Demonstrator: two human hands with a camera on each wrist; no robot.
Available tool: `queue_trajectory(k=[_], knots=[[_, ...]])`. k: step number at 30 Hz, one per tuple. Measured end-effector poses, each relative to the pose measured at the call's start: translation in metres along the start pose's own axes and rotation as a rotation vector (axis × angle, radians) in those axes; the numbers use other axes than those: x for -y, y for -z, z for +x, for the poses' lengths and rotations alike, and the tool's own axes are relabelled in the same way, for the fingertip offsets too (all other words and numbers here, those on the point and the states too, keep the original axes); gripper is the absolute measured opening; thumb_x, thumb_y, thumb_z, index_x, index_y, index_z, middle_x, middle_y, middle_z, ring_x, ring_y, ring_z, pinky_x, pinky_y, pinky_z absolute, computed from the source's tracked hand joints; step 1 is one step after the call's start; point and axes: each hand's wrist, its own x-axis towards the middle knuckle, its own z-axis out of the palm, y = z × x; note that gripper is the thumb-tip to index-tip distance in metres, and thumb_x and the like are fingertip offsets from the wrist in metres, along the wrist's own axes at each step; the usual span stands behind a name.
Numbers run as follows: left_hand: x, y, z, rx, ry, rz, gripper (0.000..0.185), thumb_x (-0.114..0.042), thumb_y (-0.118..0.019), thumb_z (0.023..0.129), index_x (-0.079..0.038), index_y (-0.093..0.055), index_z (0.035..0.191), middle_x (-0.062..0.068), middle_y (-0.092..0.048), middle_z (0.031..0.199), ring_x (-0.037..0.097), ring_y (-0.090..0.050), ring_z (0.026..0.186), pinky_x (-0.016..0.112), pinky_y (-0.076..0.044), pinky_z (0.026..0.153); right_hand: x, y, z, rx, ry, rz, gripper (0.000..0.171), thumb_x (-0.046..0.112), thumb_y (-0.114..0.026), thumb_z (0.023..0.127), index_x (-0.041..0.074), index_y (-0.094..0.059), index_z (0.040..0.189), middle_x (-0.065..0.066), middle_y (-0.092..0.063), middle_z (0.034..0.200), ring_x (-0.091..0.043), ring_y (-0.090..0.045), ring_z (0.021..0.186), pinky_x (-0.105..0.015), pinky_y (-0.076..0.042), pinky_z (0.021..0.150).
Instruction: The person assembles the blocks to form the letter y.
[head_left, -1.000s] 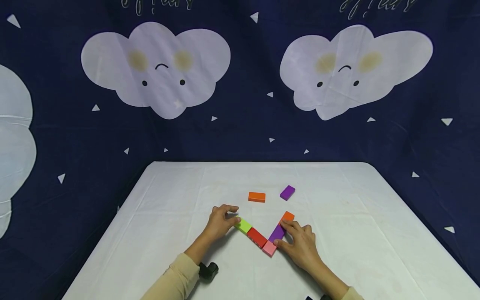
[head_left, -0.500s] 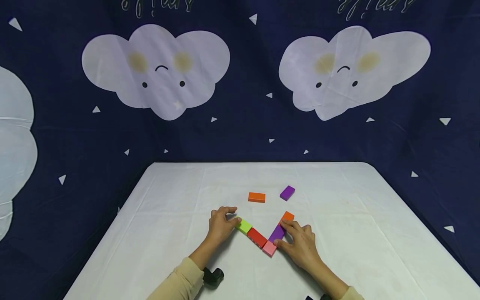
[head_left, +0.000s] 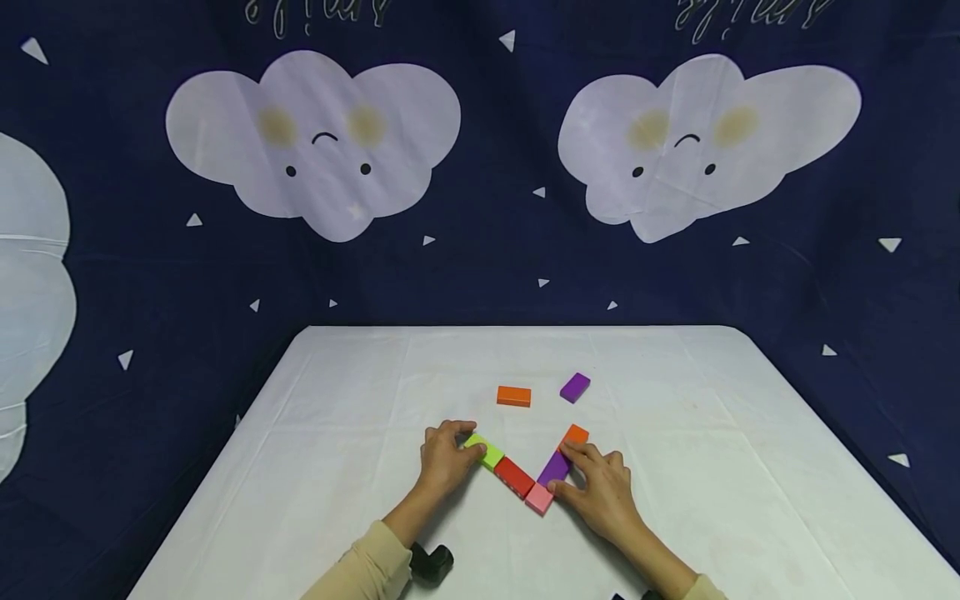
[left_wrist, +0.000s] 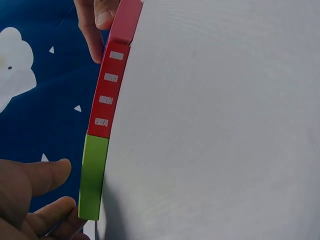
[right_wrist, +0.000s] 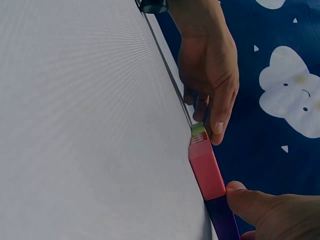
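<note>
Head view: left hand (head_left: 444,457) seemingly on green block (head_left: 489,452)

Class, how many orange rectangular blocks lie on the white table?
2. One orange rectangular block lies alone farther back, left of a purple block; another ends the V-shaped row by the right hand. None seems hidden.

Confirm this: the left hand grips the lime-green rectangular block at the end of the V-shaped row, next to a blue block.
Not quite. The left hand grips the lime-green rectangular block, but its neighbour is a red rectangular block, not blue; the head view shows it.
</note>
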Motion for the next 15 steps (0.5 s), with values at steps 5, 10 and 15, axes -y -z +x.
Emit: queue_trajectory(k=[5,10,15], knots=[[0.0009,-0.0006,-0.0008,-0.007,0.007,0.035,0.037,-0.017,-0.076,0.071,-0.005,-0.069,0.105,0.011,-0.068,0.105,0.025,-0.048,0.093,0.043,-0.034,0.081,-0.0004,-0.0003,0.0002,0.005,-0.002,0.004,0.062,0.039,-0.079,0.069,0.014,-0.063,0.124,0.001,-0.063,0.120,-0.018,-0.040,0.085,-0.032,-0.027,0.071],[0.0021,-0.0021,-0.0012,-0.004,0.008,0.042,0.035,-0.016,-0.076,0.071,-0.005,-0.070,0.104,0.010,-0.068,0.103,0.024,-0.048,0.094,0.041,-0.032,0.080,-0.0007,-0.0005,0.0001,0.004,-0.001,0.000,0.062,0.039,-0.079,0.069,0.014,-0.063,0.123,0.001,-0.063,0.120,-0.018,-0.040,0.085,-0.032,-0.026,0.071],[0.0020,-0.0033,-0.0014,-0.008,0.000,0.046,0.033,-0.015,-0.076,0.071,-0.005,-0.070,0.103,0.010,-0.067,0.101,0.025,-0.049,0.093,0.041,-0.031,0.079,-0.0012,-0.0009,0.0002,0.002,0.003,0.000,0.062,0.039,-0.079,0.069,0.014,-0.063,0.124,0.001,-0.063,0.120,-0.018,-0.040,0.084,-0.032,-0.026,0.071]])
